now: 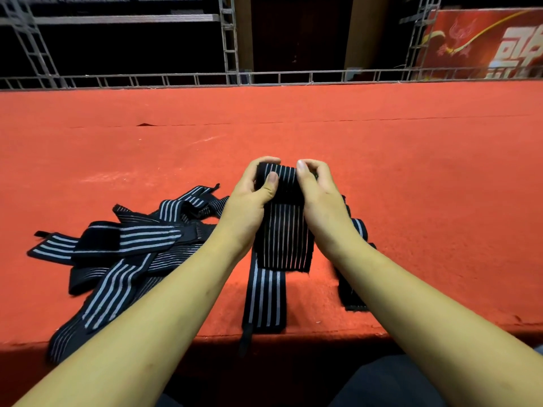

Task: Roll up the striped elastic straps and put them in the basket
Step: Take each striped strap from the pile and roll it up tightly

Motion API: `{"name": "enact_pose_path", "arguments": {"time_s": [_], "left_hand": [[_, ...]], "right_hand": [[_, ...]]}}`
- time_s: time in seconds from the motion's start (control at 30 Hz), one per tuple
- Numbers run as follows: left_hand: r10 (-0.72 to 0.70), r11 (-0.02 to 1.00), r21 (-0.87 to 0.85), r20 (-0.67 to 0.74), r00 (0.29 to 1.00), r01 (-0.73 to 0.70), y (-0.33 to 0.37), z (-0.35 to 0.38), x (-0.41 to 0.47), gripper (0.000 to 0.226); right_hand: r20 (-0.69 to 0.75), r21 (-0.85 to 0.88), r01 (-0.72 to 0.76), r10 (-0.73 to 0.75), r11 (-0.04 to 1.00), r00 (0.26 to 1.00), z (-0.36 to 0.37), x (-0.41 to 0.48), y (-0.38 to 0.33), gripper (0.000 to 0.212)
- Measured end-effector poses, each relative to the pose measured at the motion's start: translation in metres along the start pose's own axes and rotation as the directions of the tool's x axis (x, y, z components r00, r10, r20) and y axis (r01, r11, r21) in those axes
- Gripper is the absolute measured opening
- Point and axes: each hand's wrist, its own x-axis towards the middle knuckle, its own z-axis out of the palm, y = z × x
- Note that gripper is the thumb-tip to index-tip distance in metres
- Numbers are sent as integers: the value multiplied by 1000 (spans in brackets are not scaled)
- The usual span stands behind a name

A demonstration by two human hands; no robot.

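A black strap with thin white stripes [283, 233] lies lengthwise between my hands, its far end wound into a small roll [283, 176]. My left hand [249, 201] grips the roll's left side, thumb on top. From the right, my right hand [318, 198] pinches the roll with curled fingers. The strap's flat tail overlaps a second strap [266, 298] that runs to the platform's near edge. A loose pile of several more striped straps [123, 251] sprawls to the left. Another strap [352, 292] lies partly under my right forearm. No basket is in view.
Everything rests on a red carpeted platform [382, 171] whose near edge [293, 337] runs just before my lap. Metal truss rails [264, 76] line the far edge, with a red banner [484, 42] at the back right.
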Motion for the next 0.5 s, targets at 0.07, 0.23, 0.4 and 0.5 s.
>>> {"name": "enact_pose_path", "arguments": {"time_s": [0.07,0.23,0.4,0.5], "left_hand": [[31,998,52,39,999,-33,-1,-6,0,31],[-22,964,264,19,1000,16,-5,-10,-1,37],[-193,969,165,28,981,185,-13,-10,-2,26],[-269,963,4,55,962,269,-9,-4,-6,29]], "right_hand": [[27,-83,12,-10,997,1000,-6,5,1,27],[53,-205,60,-51,977,997,-16,8,10,24],[24,-193,86,-83,977,996,-20,6,14,15],[54,-176,107,-99,978,994,-19,1,17,21]]}}
